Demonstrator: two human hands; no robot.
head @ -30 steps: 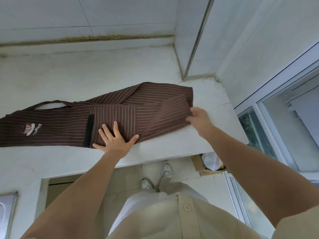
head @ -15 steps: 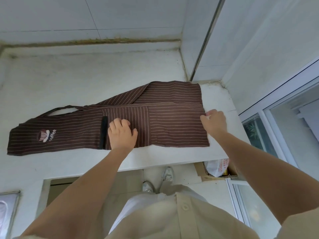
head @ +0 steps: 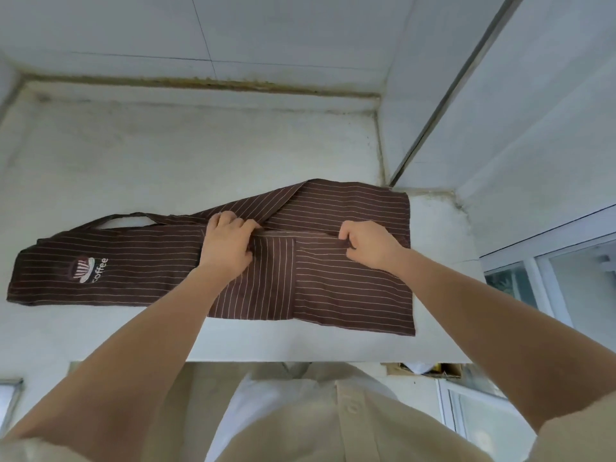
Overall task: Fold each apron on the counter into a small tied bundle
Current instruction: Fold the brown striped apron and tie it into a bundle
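A brown apron (head: 333, 288) with thin pale stripes lies folded lengthwise on the white counter (head: 166, 168). Its bib end with a "coffee" cup logo (head: 88, 270) points left, and a neck strap loops out at the upper left. My left hand (head: 228, 243) grips the folded top edge near the middle, fingers curled into the cloth. My right hand (head: 368, 243) pinches the same edge further right. A far layer of the skirt fans out behind both hands toward the wall corner.
The counter ends at a front edge (head: 300, 356) just below the apron, and the apron's right part reaches close to it. Tiled walls close the back and right. A window frame (head: 533, 255) stands at the right, and a cardboard box (head: 423, 368) sits on the floor below.
Both hands have moved up from the near part of the apron to its folded top edge and now grip it. The right flap, lifted a second ago, lies flat on the counter.
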